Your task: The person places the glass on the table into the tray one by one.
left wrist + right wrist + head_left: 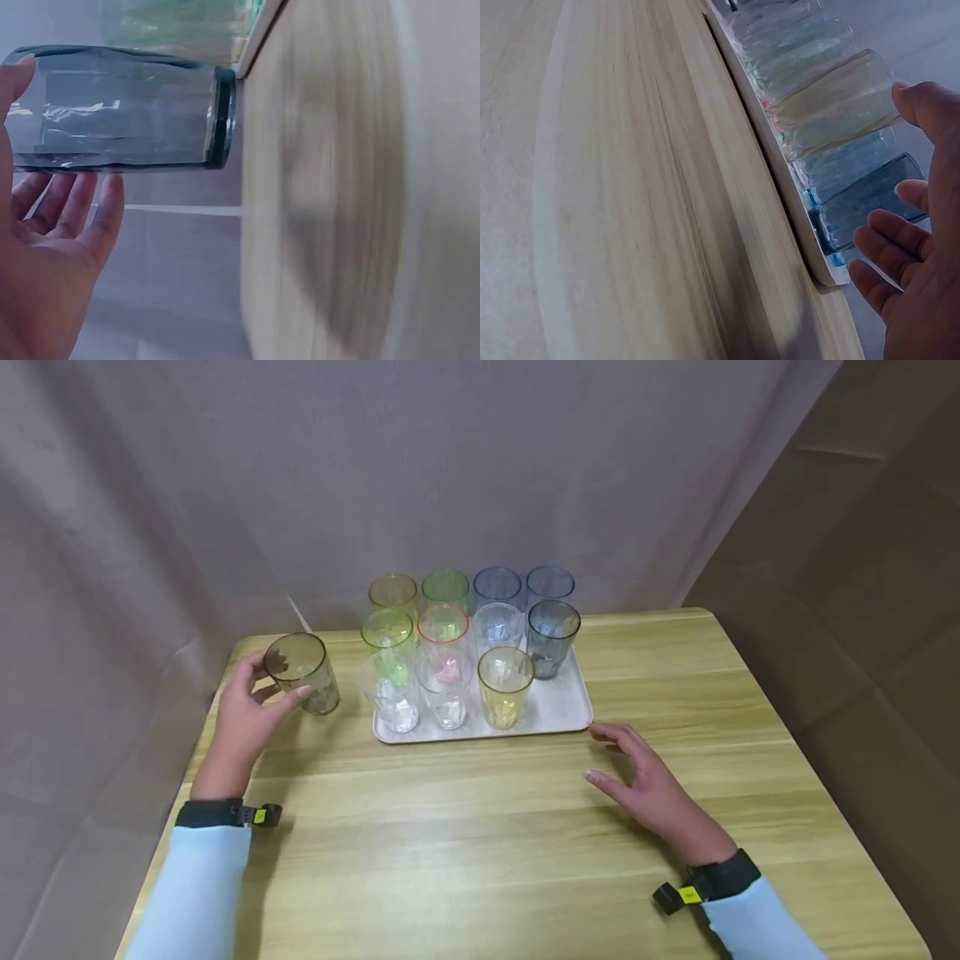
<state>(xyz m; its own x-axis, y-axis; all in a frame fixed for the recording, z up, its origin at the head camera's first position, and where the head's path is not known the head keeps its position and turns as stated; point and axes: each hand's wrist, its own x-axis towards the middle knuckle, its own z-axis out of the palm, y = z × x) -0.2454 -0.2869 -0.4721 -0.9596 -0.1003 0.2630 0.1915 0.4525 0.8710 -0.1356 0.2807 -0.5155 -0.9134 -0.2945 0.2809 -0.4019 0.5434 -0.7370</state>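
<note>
My left hand (249,710) holds a smoky grey-brown drinking glass (302,670) upright, thumb on the near side and fingers round the far side. In the left wrist view the glass (127,109) has its base just over the table. Standing to the right of it, a white tray (558,714) bears rows of clear and tinted glasses, among them a yellow one (506,689) in front and a dark grey one (552,639) at the right. My right hand (637,777) hovers by the tray's front right corner, fingers apart and slightly bent, with nothing in it.
The wooden table (450,860) has its left edge close to my left forearm. Grey cloth (480,468) hangs behind it, and brown cloth (862,610) hangs on the right. A thin white strip (298,612) shows behind the held glass.
</note>
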